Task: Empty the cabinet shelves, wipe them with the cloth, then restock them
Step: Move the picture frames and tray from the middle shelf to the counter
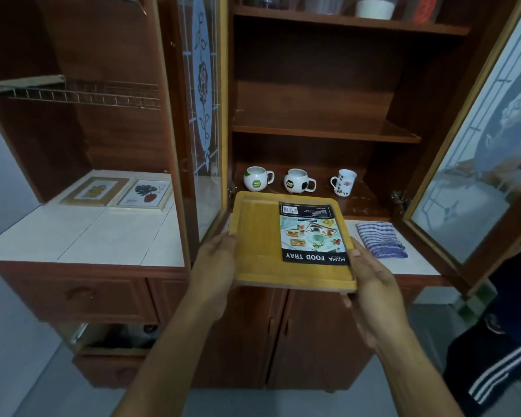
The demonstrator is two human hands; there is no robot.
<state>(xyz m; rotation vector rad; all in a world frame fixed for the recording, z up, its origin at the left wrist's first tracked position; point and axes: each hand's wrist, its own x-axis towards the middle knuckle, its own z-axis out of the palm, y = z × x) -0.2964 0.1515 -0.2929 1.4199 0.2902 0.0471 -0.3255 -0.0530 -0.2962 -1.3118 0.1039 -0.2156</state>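
A yellow wooden food tray point(257, 242) with a printed label hangs level in front of the open cabinet, just outside the bottom shelf. My left hand point(215, 266) grips its left edge and my right hand point(370, 284) grips its right near corner. Three white mugs point(300, 180) stand in a row on the bottom shelf behind the tray. The middle shelf point(322, 127) is bare. A folded blue-and-white striped cloth point(379, 239) lies on the white counter to the right of the tray.
Two glass doors stand open, the left door point(203, 115) and the right door point(475, 164). Jars sit on the top shelf point(373, 7). Two framed pictures point(118, 192) lie on the white tiled counter point(73, 236) at the left. A drawer hangs open low on the left.
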